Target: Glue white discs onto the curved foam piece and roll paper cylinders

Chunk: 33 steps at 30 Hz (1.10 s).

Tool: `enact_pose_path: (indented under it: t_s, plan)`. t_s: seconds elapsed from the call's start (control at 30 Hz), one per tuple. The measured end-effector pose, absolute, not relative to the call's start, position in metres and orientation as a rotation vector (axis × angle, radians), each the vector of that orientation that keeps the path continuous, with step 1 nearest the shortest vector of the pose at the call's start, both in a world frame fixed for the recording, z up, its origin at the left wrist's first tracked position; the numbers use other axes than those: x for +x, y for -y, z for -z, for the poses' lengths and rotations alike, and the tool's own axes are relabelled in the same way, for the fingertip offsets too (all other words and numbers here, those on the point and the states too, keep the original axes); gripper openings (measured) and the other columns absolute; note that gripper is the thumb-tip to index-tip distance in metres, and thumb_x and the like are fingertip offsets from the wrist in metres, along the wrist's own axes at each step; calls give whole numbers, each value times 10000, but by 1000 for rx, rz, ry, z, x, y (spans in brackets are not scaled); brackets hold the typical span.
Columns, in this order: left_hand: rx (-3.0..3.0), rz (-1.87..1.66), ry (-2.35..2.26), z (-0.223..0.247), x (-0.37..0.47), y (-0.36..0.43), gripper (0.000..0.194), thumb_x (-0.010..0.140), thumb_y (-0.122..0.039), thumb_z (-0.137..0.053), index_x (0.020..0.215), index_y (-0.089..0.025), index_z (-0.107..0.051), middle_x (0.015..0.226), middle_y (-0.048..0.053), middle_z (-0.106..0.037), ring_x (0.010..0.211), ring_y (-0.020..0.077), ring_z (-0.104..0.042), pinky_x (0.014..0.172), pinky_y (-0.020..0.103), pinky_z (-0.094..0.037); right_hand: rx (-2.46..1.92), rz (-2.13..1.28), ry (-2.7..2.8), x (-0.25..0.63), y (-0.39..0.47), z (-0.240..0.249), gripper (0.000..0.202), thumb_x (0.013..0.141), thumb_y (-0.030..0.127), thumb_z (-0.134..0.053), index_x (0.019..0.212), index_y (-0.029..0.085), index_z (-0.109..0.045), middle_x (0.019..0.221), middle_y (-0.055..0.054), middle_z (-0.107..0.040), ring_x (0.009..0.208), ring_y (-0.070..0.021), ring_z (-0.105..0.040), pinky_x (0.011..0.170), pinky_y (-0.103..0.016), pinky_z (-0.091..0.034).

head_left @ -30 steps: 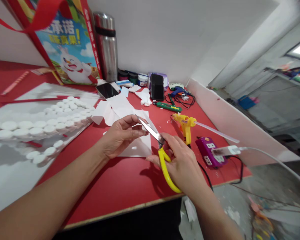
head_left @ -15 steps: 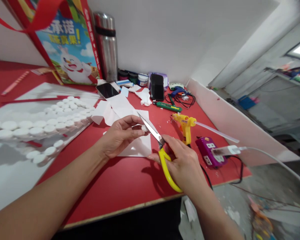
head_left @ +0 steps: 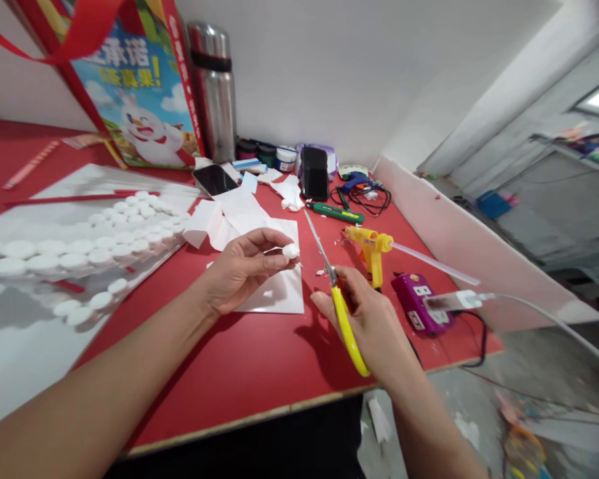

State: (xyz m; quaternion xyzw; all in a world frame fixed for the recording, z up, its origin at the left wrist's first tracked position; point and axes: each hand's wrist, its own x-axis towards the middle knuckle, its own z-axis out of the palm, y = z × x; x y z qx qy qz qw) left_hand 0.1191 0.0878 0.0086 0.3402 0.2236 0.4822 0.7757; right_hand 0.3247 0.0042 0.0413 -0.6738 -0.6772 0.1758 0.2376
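Between the thumb and fingers of my left hand (head_left: 249, 269) is a small white lump (head_left: 290, 251), perhaps foam or wadded paper; its material is unclear. My right hand (head_left: 367, 313) grips yellow-handled scissors (head_left: 347, 329), their blades pointing up and away, a little to the right of the lump and apart from it. A sheet of white paper (head_left: 282, 293) lies on the table under my left hand, with a small white scrap on it. More white scraps (head_left: 320, 272) are scattered near the blades.
A yellow glue gun (head_left: 372, 249) and a purple power socket (head_left: 422, 303) stand at right. Behind are a green cutter (head_left: 337, 212), a black phone-like object (head_left: 314, 174) and a steel flask (head_left: 218, 100). Rows of white discs (head_left: 80, 256) fill the left. The table's front edge (head_left: 249, 422) is close.
The scissors in my right hand have moved right, away from the white lump, and their blades have turned more upright. My left hand has stayed nearly in place.
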Motion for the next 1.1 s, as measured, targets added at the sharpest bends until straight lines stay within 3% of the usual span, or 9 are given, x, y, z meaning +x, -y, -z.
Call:
enact_pose_path:
  t_s: [0.3,0.43,0.6,0.77,0.93,1.1]
  plan:
    - [639,-971,-503,-12,118,-89,235,712,-173,-865,918,-128,-762,863,61,-753,746,130,-701,750,237,-559,-2339,-24,1979,315,-28,-36,301,937,354,-585,1111,114,-634,861,-176,-761,773,-335,-748,592,-344,-421]
    - [751,-1055,-566,-11,119,-88,204,725,-161,-857,901,-144,-755,864,28,-730,761,122,-695,803,263,-554,-2306,117,2142,313,-31,-35,212,931,327,-603,989,128,-646,794,-199,-741,690,-347,-746,508,-346,-387]
    - [1048,-1124,-686,-7,119,-87,233,755,-214,-855,940,-184,-717,923,25,-717,879,187,-725,867,333,-548,-2159,253,2263,313,-29,-56,236,866,403,-740,853,176,-675,716,-151,-718,604,-316,-708,479,-330,-364]
    - [1541,-1271,-783,-9,118,-87,121,855,-211,-754,962,-184,-704,997,53,-646,915,168,-641,857,302,-524,-1643,-436,1965,302,-48,-67,213,938,386,-664,933,184,-730,807,-60,-749,714,-205,-695,633,-315,-478]
    - [1787,-1304,-842,-11,115,-87,71,920,-185,-658,985,-190,-683,1012,64,-615,894,168,-603,826,310,-509,-1489,-1031,1637,290,-72,-47,259,851,415,-727,842,158,-696,647,0,-651,527,-128,-573,489,-260,-431]
    - [1589,-1271,-883,-9,114,-91,117,846,-175,-721,961,-182,-700,994,58,-644,888,174,-625,840,319,-512,-1375,-1340,1368,288,-78,-35,201,809,359,-733,803,171,-664,568,46,-592,429,-94,-497,436,-239,-427]
